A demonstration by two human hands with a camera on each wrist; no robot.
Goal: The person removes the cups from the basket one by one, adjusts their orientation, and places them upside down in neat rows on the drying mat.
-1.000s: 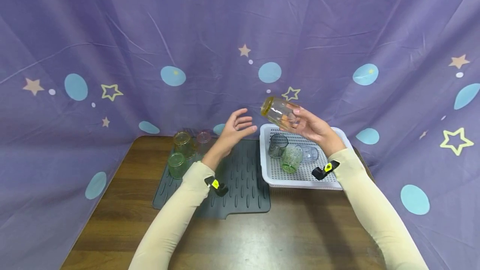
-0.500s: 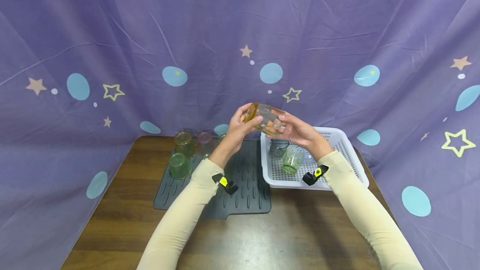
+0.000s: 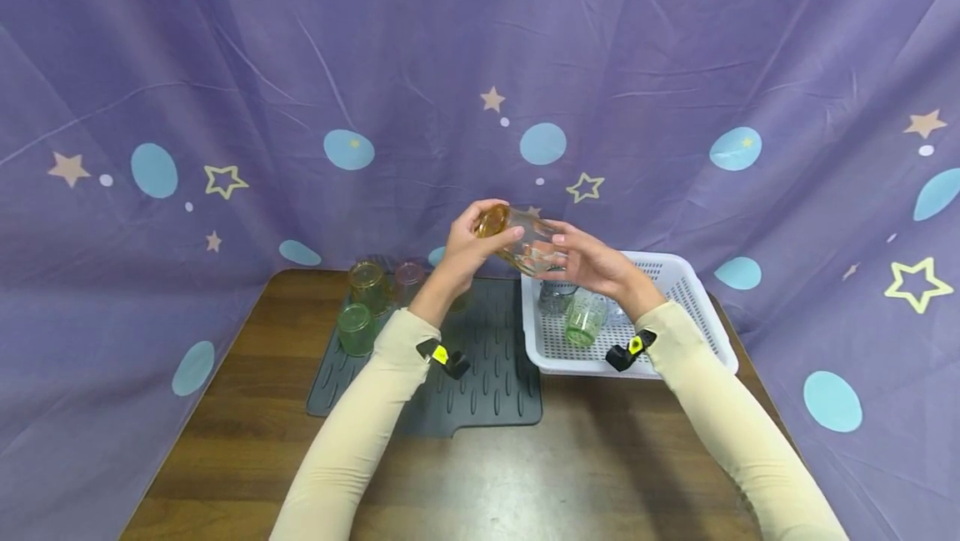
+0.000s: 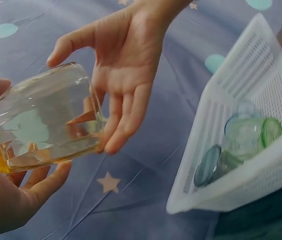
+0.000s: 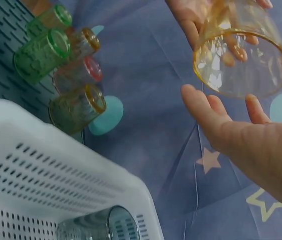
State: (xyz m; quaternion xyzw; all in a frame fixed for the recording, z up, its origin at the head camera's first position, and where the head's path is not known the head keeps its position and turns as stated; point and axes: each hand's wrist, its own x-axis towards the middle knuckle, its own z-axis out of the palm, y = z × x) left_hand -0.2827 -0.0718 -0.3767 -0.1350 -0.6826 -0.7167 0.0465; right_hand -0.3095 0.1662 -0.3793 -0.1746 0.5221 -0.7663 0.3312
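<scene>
A clear drinking glass with an amber base [image 3: 525, 228] is held in the air, tilted on its side, between both hands. My left hand [image 3: 467, 251] grips the base end, thumb on the near side and fingers round behind. At the mouth end, my right hand [image 3: 592, 264] has its fingers spread loosely round the rim. In the right wrist view those fingers lie just by the amber rim [image 5: 240, 35], barely touching or slightly apart. The left wrist view shows the right thumb near the glass wall [image 4: 46, 115].
A white perforated basket [image 3: 529, 333] at right holds a green glass [image 3: 582, 326], a grey glass [image 3: 553, 301] and a bluish one [image 4: 248, 109]. On the dark drying mat [image 3: 487, 391] stand several upturned glasses, including green [image 3: 356, 330], amber [image 3: 366, 284] and pink [image 3: 409, 278]. A purple curtain [image 3: 420, 41] hangs behind.
The glass moved left from above the basket in my right hand. My left hand, earlier empty, now grips its base. The right fingers have loosened at the mouth end.
</scene>
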